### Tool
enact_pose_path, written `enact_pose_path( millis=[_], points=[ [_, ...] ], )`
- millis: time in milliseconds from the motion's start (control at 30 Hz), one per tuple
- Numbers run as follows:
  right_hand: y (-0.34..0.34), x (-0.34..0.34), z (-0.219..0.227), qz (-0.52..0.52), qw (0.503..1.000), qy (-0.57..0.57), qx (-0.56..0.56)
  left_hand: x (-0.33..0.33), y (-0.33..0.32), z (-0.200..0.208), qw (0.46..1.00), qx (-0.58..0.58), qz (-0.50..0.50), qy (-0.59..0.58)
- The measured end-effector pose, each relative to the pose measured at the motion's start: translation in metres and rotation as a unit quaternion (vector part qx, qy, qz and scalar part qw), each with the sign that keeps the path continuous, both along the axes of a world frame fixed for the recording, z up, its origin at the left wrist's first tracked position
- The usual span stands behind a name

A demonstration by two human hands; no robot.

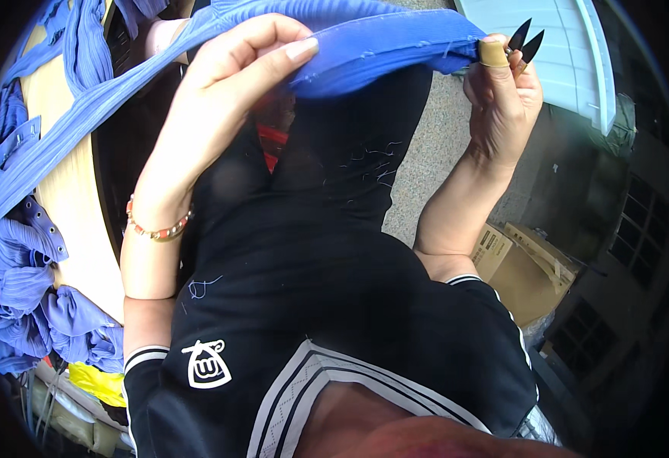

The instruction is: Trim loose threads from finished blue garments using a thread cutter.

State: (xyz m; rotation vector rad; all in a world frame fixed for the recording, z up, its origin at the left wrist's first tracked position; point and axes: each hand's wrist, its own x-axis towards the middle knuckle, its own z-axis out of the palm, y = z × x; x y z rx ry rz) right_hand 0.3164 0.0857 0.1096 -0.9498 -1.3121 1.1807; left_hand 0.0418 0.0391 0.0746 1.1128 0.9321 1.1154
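A blue garment band [388,47] is stretched between my two hands, its long ribbed part running off to the left. My left hand [231,91] pinches the band's edge between thumb and fingers. At the band's right end, my right hand [506,103] grips the cloth under a thumb that wears a tan finger cover [492,53]. The same hand holds a pair of thread snips [531,47], whose two dark blades point up, apart from each other and beyond the cloth. Small stitched marks show along the band.
More blue garments [17,259], some with eyelets, lie on a pale wooden table [71,183] at my left. A light blue plastic panel [556,57] stands at the upper right, cardboard boxes [521,278] lower right. Loose threads [373,160] cling to my black clothes.
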Motion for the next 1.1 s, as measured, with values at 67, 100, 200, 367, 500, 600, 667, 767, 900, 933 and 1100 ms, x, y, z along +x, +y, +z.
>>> enact_pose_path(
  millis=[67,100,200,367,500,600,667,767,900,933,1100],
  points=[
    [0.002,0.005,-0.003,-0.018,1.0,-0.014,-0.003,-0.002,-0.001,0.013,0.998,-0.053,-0.023,-0.008],
    [0.003,0.007,-0.003,-0.033,0.998,-0.06,-0.003,-0.002,0.0,0.014,0.998,-0.05,-0.032,-0.014],
    [0.006,-0.004,-0.007,-0.064,0.989,-0.134,0.025,0.003,0.005,0.005,0.998,-0.051,-0.03,-0.022],
    [0.001,-0.004,-0.022,-0.132,0.965,-0.213,0.072,0.008,0.004,-0.004,0.997,-0.058,0.001,-0.058],
    [-0.021,-0.001,-0.006,-0.152,0.936,-0.267,0.169,0.002,0.005,-0.013,0.994,-0.055,0.017,-0.093],
    [-0.036,-0.018,0.007,-0.099,0.919,-0.314,0.217,-0.003,0.003,-0.019,0.992,-0.052,0.038,-0.109],
    [-0.037,-0.029,0.011,-0.043,0.92,-0.313,0.235,-0.005,0.0,-0.014,0.99,-0.051,0.042,-0.121],
    [-0.039,-0.041,0.013,-0.013,0.922,-0.316,0.221,0.006,-0.002,0.0,0.989,-0.048,0.016,-0.14],
    [-0.033,-0.048,0.005,-0.006,0.919,-0.32,0.229,0.009,-0.005,0.001,0.986,-0.015,0.055,-0.156],
    [-0.032,-0.049,0.004,-0.008,0.919,-0.32,0.232,0.008,-0.006,0.001,0.987,-0.01,0.057,-0.148],
    [-0.028,-0.052,-0.004,-0.015,0.915,-0.317,0.249,0.007,-0.01,0.001,0.986,-0.016,0.045,-0.16]
  ],
)
